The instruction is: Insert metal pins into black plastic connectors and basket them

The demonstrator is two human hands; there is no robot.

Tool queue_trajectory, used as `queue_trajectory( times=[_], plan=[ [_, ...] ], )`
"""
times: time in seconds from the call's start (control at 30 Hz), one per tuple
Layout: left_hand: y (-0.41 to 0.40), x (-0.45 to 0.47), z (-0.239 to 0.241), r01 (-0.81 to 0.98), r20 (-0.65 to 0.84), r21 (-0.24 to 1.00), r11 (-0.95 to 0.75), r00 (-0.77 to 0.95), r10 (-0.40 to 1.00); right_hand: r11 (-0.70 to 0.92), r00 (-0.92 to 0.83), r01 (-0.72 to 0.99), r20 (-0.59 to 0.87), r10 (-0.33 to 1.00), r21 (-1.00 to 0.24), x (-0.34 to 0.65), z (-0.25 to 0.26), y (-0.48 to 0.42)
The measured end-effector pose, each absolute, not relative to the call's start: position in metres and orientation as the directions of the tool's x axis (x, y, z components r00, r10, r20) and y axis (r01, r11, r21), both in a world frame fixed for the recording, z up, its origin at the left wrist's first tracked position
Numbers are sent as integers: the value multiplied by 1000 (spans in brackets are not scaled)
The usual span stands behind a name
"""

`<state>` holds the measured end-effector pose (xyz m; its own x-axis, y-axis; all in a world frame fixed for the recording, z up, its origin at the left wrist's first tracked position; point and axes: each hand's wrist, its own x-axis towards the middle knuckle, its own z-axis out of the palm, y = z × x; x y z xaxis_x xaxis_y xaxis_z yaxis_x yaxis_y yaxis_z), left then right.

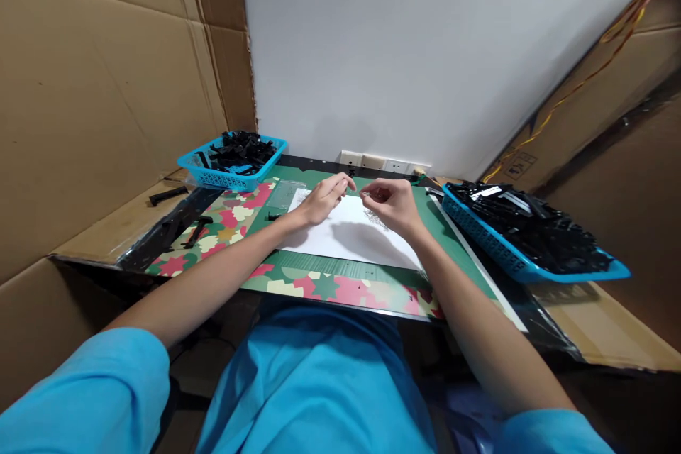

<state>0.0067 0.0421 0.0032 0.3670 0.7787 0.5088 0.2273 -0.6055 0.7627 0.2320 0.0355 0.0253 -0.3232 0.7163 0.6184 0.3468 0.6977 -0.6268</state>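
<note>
My left hand (325,200) hovers over a white sheet (348,230), its fingers loosely bent and slightly apart, with nothing visible in them. Close by on the right, my right hand (392,204) has thumb and forefinger pinched together. A small pale glint shows at its fingertips, too tiny to name. Beneath the right hand, a scatter of small metal bits (377,220) lies on the sheet, partly hidden by that hand. A clear plastic bag (289,194) lies left of my left hand, beside a small black part (274,217).
Blue baskets of black plastic parts stand at the left (231,179) and right (511,262). Loose black parts (198,232) lie on the patterned mat (234,216). Power sockets (396,166) line the back wall; cardboard walls (106,71) enclose the table's sides.
</note>
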Motion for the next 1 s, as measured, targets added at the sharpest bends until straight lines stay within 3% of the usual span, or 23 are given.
queue_trajectory(
  times=[0.3,0.53,0.77,1.0],
  plan=[
    [39,7,11,69,546,794,-603,352,760,800,-236,399,792,563,-449,215,25,24],
    [40,7,10,45,562,779,-625,392,728,754,-278,441,724,631,-487,219,23,22],
    [51,1,4,63,570,777,-626,349,743,794,-371,504,744,555,-341,222,19,24],
    [52,-3,2,25,517,825,-564,367,773,802,-425,496,713,558,-333,222,23,22]
  ],
)
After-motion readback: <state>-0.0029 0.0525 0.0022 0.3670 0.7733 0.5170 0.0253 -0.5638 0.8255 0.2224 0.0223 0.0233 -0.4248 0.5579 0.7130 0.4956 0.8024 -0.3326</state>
